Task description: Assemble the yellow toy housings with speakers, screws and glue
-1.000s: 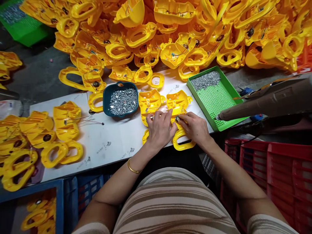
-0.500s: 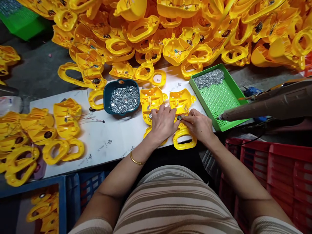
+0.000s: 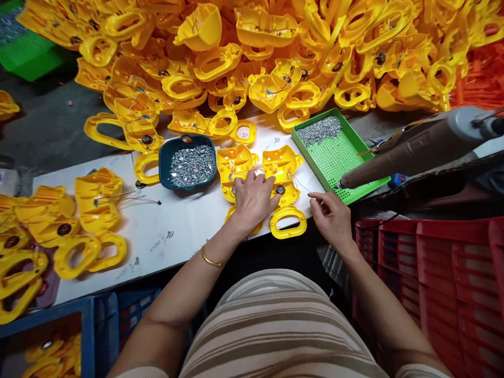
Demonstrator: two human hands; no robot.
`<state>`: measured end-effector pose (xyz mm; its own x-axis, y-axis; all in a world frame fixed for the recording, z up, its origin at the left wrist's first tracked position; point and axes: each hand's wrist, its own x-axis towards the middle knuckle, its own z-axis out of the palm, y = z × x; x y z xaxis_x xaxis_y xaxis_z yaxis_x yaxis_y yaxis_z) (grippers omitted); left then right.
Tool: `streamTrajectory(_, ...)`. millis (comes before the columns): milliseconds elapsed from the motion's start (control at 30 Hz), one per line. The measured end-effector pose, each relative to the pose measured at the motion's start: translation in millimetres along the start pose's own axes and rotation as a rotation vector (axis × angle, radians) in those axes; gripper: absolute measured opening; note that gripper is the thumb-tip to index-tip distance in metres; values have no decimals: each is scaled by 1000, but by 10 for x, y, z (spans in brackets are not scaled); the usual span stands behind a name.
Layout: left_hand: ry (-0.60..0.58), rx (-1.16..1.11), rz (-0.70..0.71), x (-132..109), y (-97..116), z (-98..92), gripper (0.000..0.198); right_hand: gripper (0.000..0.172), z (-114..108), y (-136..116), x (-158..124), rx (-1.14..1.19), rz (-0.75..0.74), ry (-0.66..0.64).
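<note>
Two yellow plastic shells lie side by side on the white board (image 3: 173,231) in front of me. My left hand (image 3: 252,202) presses flat on the left shell (image 3: 232,160), fingers spread and reaching across to the right shell (image 3: 281,165). A small round dark part (image 3: 280,189) sits in the right shell, with thin wires beside it. The right shell's handle loop (image 3: 289,222) points toward me. My right hand (image 3: 333,215) hovers just right of that shell, fingers loosely curled, holding nothing that I can see.
A teal bowl of small metal screws (image 3: 191,164) stands left of the shells. A green tray with screws (image 3: 334,152) lies to the right, a powered screwdriver (image 3: 409,149) hanging over it. A big heap of yellow shells (image 3: 275,58) fills the back. Red crates (image 3: 433,273) are at right.
My right hand has pulled off the right shell and moved right, away from the round dark part. The left hand stays pressed on the shells. The view shifted slightly.
</note>
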<state>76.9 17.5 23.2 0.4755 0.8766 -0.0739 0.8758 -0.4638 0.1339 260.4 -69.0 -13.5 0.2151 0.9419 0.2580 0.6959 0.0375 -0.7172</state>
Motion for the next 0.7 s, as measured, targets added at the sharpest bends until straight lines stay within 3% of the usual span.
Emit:
streamTrajectory(100, 30, -12, 2, -19, -3, 21, 38, 25, 23, 66, -79, 30, 125, -126)
streamTrajectory(267, 58, -10, -16, -45, 13, 53, 41, 24, 211, 55, 17, 166, 283, -255)
streamTrajectory(433, 72, -23, -23, -71, -8, 69, 41, 33, 164, 11, 112, 308, 379, -221)
streamTrajectory(533, 152, -59, -28, -124, -6, 32, 44, 36, 60, -37, 130, 505, 449, -214)
streamTrajectory(633, 257, -252, 30, -243, 28, 7, 32, 40, 17, -107, 148, 675, 524, -276)
streamTrajectory(700, 237, -468, 98, -345, 65, 28, 27, 41, 24, -159, 163, 704, 534, -275)
